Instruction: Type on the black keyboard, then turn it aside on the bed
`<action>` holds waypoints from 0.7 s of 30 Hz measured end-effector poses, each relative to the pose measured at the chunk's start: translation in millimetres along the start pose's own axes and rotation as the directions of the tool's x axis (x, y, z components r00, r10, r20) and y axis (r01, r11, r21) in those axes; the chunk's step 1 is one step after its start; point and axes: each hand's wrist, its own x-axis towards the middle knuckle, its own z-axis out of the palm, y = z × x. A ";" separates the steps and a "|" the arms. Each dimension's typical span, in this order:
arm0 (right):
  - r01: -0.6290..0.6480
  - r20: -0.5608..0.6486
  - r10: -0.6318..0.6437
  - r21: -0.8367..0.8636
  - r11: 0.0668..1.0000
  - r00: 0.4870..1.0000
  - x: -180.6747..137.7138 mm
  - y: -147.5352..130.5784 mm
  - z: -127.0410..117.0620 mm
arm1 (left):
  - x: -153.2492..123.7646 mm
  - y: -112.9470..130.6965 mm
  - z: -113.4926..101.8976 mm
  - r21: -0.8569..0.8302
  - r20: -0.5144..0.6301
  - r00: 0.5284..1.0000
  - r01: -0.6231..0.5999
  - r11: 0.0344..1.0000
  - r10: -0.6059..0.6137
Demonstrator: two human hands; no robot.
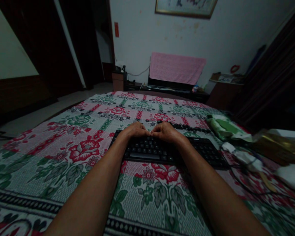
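Observation:
A black keyboard (149, 148) lies flat on a floral bedcover (86, 149) in front of me. Over its upper rows, my left hand (137, 129) is closed, with thumb and fingers pressed together. My right hand (165, 131) is closed in a pinch too, and its fingertips meet those of the left just above the keys. Anything between the fingertips is too small to make out. Behind the keyboard, small black pieces that look like loose keycaps (191, 127) lie in a row, partly hidden by my right hand.
On the right lie a green-and-white soft pack (227, 128), a bundled white item with a cable (245, 159), a gold box (280, 147) and a white bag (292, 177). Beyond the bed, a pink towel (177, 68) hangs over a dark screen.

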 end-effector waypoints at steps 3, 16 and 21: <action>-0.002 -0.007 0.002 0.031 1.000 1.000 1.5 4.4 2.3 | -0.4 4.1 -1.3 0.020 0.004 0.999 0.039 0.999 -0.039; -0.082 -0.008 0.083 0.121 0.989 0.996 5.2 10.0 10.5 | 4.9 2.2 5.2 -0.008 -0.032 0.995 0.093 0.996 -0.094; -0.014 -0.064 0.022 0.112 0.994 0.998 0.2 12.0 7.8 | 5.2 0.7 5.2 -0.010 -0.034 0.996 0.087 0.996 -0.087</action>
